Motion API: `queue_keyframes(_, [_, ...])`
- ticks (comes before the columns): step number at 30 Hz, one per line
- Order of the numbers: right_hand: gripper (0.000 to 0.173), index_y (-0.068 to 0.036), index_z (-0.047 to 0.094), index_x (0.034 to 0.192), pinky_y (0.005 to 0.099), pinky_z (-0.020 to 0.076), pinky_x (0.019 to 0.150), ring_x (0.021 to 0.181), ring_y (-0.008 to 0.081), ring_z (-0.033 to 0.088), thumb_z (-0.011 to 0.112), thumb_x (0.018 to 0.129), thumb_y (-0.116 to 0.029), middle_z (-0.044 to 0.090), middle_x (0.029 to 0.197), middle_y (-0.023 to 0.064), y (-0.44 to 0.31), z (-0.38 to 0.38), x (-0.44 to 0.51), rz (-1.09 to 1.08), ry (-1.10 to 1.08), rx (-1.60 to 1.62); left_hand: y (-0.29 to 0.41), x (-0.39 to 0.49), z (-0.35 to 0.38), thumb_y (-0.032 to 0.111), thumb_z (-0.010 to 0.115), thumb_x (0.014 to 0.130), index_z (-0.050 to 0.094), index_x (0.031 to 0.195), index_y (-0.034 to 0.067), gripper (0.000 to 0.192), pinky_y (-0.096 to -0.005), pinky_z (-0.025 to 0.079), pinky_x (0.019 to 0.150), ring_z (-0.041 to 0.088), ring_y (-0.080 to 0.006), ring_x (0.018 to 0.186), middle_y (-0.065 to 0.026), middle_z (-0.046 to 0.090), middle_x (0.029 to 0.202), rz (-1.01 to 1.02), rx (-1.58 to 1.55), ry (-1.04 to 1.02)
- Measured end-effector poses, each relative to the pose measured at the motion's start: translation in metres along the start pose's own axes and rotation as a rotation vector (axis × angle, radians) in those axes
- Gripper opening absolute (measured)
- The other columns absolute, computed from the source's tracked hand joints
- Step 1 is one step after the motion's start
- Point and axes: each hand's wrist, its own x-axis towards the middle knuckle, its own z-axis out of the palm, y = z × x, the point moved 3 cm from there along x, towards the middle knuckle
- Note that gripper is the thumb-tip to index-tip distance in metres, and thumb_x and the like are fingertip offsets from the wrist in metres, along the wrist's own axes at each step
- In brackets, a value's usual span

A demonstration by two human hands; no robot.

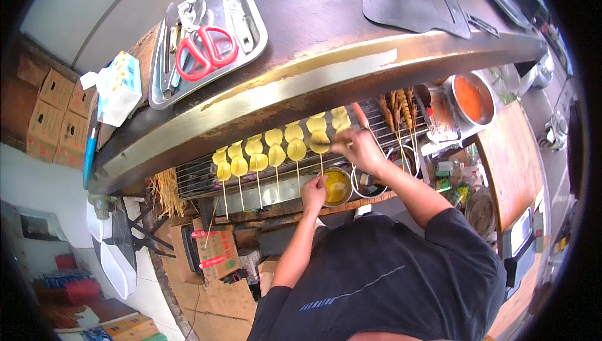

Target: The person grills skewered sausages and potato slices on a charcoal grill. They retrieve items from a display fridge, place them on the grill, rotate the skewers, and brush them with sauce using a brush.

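Observation:
Skewers of round yellow slices, likely potato (297, 149), lie in a row across the grill grate (195, 178). My left hand (314, 193) pinches the lower end of one skewer's wooden stick (321, 164). Over that skewer's slices, my right hand (361, 150) holds a small dark tool, apparently a basting brush (320, 144), blurred by motion. Just right of my left hand stands a metal bowl of yellow liquid (336, 186). A second metal bowl (370, 192) with dark contents sits beside it, partly behind my right forearm.
A sausage skewer (360, 115) and browned skewers (400, 111) lie further right, near a pot of red-orange seasoning (470, 98). The metal counter edge (301, 75) overhangs the grill. Above are a tray (257, 54) with red-handled scissors (207, 54) and a tissue pack (121, 89).

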Motion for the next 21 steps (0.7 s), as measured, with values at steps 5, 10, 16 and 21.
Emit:
queue_keyframes(5, [0.023, -0.001, 0.069, 0.097, 0.0417, 0.0531, 0.075, 0.082, 0.0353, 0.066, 0.072, 0.079, -0.015, 0.067, 0.086, 0.0143, -0.003, 0.022, 0.001, -0.16, -0.209, -0.192, -0.01, 0.005, 0.004, 0.023, 0.063, 0.093, 0.073, 0.098, 0.004, 0.022, -0.0326, 0.048, 0.058, 0.061, -0.0174, 0.056, -0.0103, 0.064, 0.063, -0.008, -0.066, -0.018])
queue_keyframes(10, [0.025, -0.004, 0.07, 0.108, 0.0293, 0.0515, 0.064, 0.069, 0.0153, 0.065, 0.069, 0.09, -0.02, 0.071, 0.088, 0.0135, 0.025, 0.026, -0.009, 0.215, 0.159, 0.35, -0.014, 0.004, 0.002, 0.023, 0.063, 0.093, 0.073, 0.098, 0.005, 0.021, -0.0325, 0.049, 0.06, 0.063, -0.0182, 0.058, -0.01, 0.067, 0.065, -0.061, -0.046, -0.014])
queue_keyframes(16, [0.03, 0.0, 0.067, 0.12, 0.0224, 0.0497, 0.064, 0.067, 0.0073, 0.061, 0.064, 0.092, -0.011, 0.069, 0.086, 0.0036, 0.081, 0.014, -0.009, 0.717, 0.362, 0.604, -0.009, 0.007, 0.0, 0.026, 0.061, 0.093, 0.073, 0.098, 0.006, 0.024, -0.0337, 0.051, 0.064, 0.067, -0.0198, 0.063, -0.0103, 0.068, 0.067, 0.002, -0.028, -0.005])
queue_keyframes(21, [0.031, 0.005, 0.066, 0.115, 0.0253, 0.0534, 0.068, 0.075, 0.012, 0.068, 0.067, 0.09, -0.014, 0.072, 0.094, 0.0088, 0.07, 0.014, -0.004, 0.458, 0.207, 0.616, -0.006, 0.005, -0.003, 0.026, 0.061, 0.094, 0.073, 0.096, 0.005, 0.024, -0.0303, 0.048, 0.059, 0.063, -0.0143, 0.059, -0.0083, 0.067, 0.065, -0.042, -0.078, -0.046])
